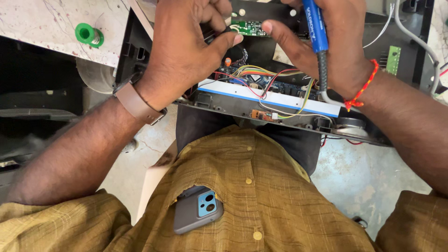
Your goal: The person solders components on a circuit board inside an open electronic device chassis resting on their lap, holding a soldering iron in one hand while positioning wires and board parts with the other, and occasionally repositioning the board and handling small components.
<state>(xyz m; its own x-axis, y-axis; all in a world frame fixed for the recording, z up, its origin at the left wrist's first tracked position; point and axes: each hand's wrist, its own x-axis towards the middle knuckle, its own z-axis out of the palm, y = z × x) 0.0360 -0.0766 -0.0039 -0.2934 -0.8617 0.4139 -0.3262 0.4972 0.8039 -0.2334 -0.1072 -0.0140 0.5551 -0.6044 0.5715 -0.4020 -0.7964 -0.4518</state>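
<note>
An opened black electronic device lies in front of me, with coloured wires and a blue-and-white strip along its near edge. A small green circuit board sits near the top of the device. My left hand, with a brown strap on the wrist, pinches something thin and dark beside that board; what it is cannot be made out. My right hand, wearing a red thread bracelet, holds a blue-handled soldering iron. The iron's grey cord runs down past my wrist, and its tip is hidden.
A green solder spool stands on the marbled white tabletop at upper left. A second small green board sits at right, near white cables. A grey phone sticks out of my shirt pocket. Concrete floor shows below.
</note>
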